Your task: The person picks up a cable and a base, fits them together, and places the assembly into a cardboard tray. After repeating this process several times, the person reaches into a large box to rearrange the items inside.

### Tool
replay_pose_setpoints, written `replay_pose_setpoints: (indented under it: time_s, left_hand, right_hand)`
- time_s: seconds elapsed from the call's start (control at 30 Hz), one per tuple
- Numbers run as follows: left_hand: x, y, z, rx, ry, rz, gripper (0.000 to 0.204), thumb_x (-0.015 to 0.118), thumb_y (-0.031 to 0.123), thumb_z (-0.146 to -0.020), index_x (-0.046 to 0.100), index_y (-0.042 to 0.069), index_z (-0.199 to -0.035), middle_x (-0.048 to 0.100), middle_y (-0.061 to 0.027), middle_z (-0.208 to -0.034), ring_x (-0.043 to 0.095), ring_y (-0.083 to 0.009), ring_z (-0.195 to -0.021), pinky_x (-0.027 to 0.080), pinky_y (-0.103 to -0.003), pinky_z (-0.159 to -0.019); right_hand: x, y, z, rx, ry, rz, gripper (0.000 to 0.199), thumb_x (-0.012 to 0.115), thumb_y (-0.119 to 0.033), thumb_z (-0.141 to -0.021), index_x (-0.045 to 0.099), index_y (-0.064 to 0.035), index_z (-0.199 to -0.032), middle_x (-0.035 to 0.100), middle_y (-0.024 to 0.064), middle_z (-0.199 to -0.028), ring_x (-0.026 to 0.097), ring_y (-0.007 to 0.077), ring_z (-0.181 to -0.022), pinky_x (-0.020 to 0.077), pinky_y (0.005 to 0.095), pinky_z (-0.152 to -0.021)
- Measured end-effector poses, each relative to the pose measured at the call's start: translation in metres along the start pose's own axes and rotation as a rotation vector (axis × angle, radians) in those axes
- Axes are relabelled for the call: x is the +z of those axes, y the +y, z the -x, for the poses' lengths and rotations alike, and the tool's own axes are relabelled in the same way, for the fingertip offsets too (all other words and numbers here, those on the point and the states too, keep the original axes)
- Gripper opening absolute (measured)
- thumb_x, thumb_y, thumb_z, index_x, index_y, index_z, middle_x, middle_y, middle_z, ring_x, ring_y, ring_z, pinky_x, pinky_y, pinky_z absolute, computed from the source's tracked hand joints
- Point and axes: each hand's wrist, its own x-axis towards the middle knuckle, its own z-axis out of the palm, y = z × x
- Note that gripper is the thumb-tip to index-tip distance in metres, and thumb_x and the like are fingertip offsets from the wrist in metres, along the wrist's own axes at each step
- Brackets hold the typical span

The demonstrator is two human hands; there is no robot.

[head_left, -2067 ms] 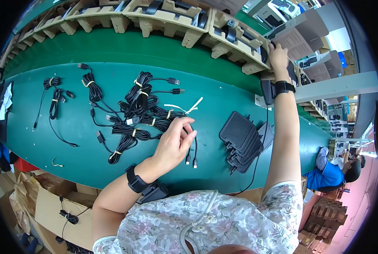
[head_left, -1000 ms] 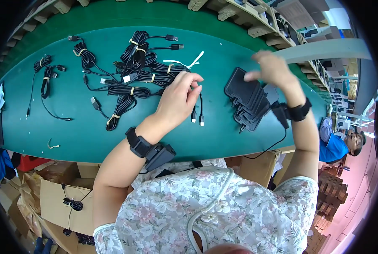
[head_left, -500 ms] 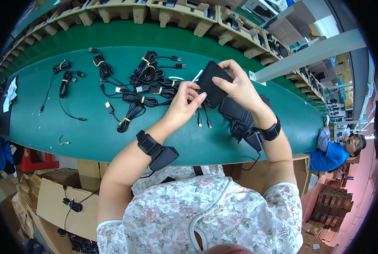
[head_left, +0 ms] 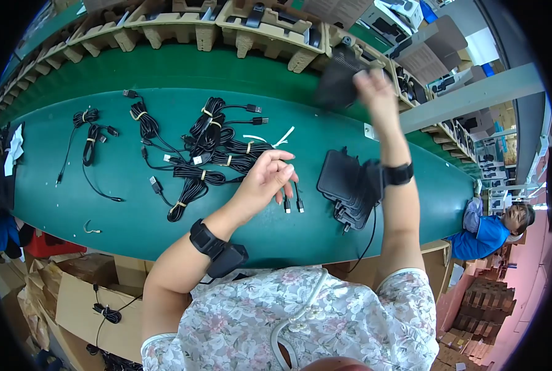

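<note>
My right hand (head_left: 378, 93), blurred by motion, is raised at the far side of the green table and grips a flat black rectangular device (head_left: 337, 79) by its right side. The device is in front of the moulded cardboard trays. Lower and to the left, my left hand (head_left: 266, 179) hovers over the table, empty, its fingers loosely bent and apart. Beside it lie bundled black USB cables (head_left: 209, 133), tied with pale bands. Two small cable plugs (head_left: 294, 205) stick out just below its fingers. Beneath my right forearm lies an overlapping pile of similar black devices (head_left: 339, 173).
Moulded cardboard trays (head_left: 269, 37) holding black parts line the far edge. A grey metal post (head_left: 473, 93) slants in at right. White twist ties (head_left: 282, 137) lie by the cables. A co-worker in blue (head_left: 489, 232) is at far right. Open cardboard boxes (head_left: 96, 309) stand below left.
My right hand has carried the black device away from my left hand, up and rightward to the trays. My left hand has let go of it and sits lower in view.
</note>
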Motion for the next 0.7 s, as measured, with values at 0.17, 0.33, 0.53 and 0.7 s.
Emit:
replay_pose_setpoints:
  time_s: [0.17, 0.33, 0.53, 0.7]
  left_hand:
    - [-0.005, -0.007, -0.003, 0.039, -0.015, -0.107, 0.031, 0.047, 0.024, -0.094, 0.039, 0.008, -0.119, 0.057, -0.0068, -0.09, 0.056, -0.0106, -0.066, 0.042, -0.02, -0.054]
    - [-0.004, -0.011, -0.004, 0.007, -0.051, -0.134, 0.029, 0.047, 0.024, -0.094, 0.04, 0.007, -0.118, 0.057, -0.0064, -0.09, 0.055, -0.0095, -0.066, 0.042, -0.02, -0.054]
    - [-0.004, -0.014, -0.006, 0.0, -0.033, -0.166, 0.025, 0.049, 0.025, -0.093, 0.045, 0.007, -0.112, 0.057, -0.0044, -0.087, 0.055, -0.0076, -0.065, 0.041, -0.019, -0.051]
    - [-0.008, -0.02, -0.009, 0.007, -0.076, -0.246, 0.022, 0.051, 0.024, -0.092, 0.049, 0.006, -0.106, 0.058, -0.0033, -0.082, 0.055, -0.0075, -0.061, 0.042, -0.02, -0.049]
  right_hand:
    - [-0.087, 0.058, -0.107, -0.099, 0.533, 0.217, 0.029, 0.059, -0.027, -0.086, 0.06, 0.0014, -0.095, 0.062, 0.0074, -0.08, 0.055, 0.0127, -0.077, 0.0441, 0.0282, -0.07]
    - [-0.112, 0.112, -0.147, 0.103, 0.546, 0.789, 0.034, 0.059, -0.03, -0.086, 0.061, 0.0019, -0.096, 0.063, 0.0158, -0.085, 0.059, 0.0245, -0.081, 0.0454, 0.0374, -0.074]
    - [-0.028, 0.044, -0.097, -0.187, 0.538, 1.429, 0.028, 0.061, -0.027, -0.083, 0.062, -0.0035, -0.098, 0.061, 0.0183, -0.091, 0.057, 0.0346, -0.087, 0.0451, 0.0431, -0.078]
    - [0.069, -0.023, -0.059, -0.904, 0.003, 0.864, 0.021, 0.056, -0.011, -0.081, 0.06, -0.0075, -0.101, 0.059, 0.0141, -0.099, 0.056, 0.0326, -0.091, 0.0451, 0.0398, -0.08]
